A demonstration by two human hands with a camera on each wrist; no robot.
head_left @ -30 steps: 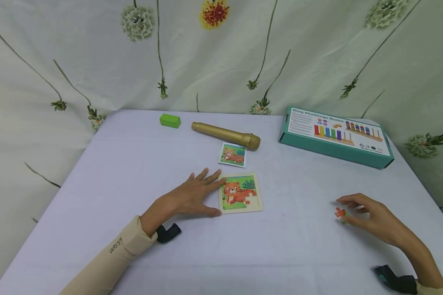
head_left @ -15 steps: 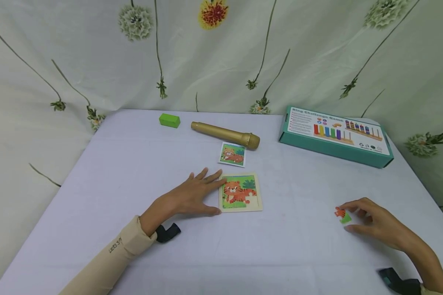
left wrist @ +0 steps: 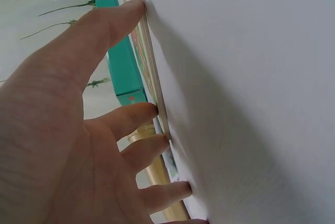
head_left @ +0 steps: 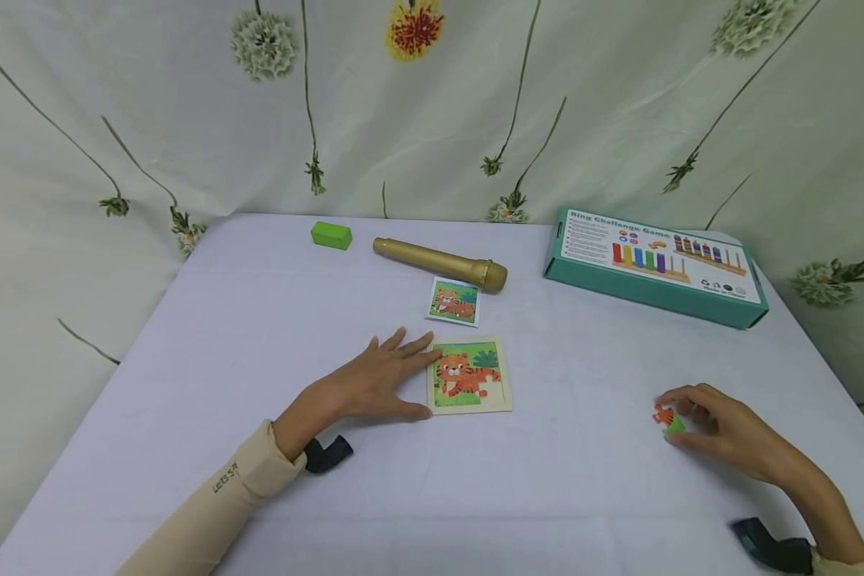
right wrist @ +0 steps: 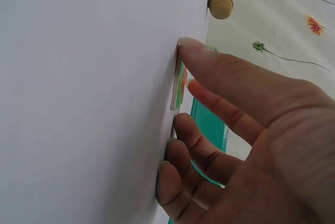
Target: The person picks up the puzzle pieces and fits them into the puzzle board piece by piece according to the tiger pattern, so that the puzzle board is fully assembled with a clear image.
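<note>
A square wooden tiger puzzle board (head_left: 506, 398) lies mid-table, with a pale gap at the lower right of its picture. My left hand (head_left: 374, 384) is spread flat at its left side, index fingertip on the frame and thumb at the lower left corner. In the left wrist view, those fingertips (left wrist: 152, 110) meet the board's edge. Farther right, my right hand (head_left: 727, 428) pinches a small orange and green puzzle piece (head_left: 667, 418) between thumb and index finger, low at the tablecloth. The right wrist view shows the piece (right wrist: 179, 90) edge-on, with the other fingers curled below it.
Behind the board lies a small tiger picture card (head_left: 454, 302), close to a gold toy microphone (head_left: 432, 258). A green block (head_left: 331, 235) sits at the back left. A teal Ring Challenge Game box (head_left: 655, 296) occupies the back right, before a flowered curtain (head_left: 432, 112).
My right thumb moved away from the puzzle piece, showing more of its green part, then came back in to its edge. The left hand and the board have stayed in place.
</note>
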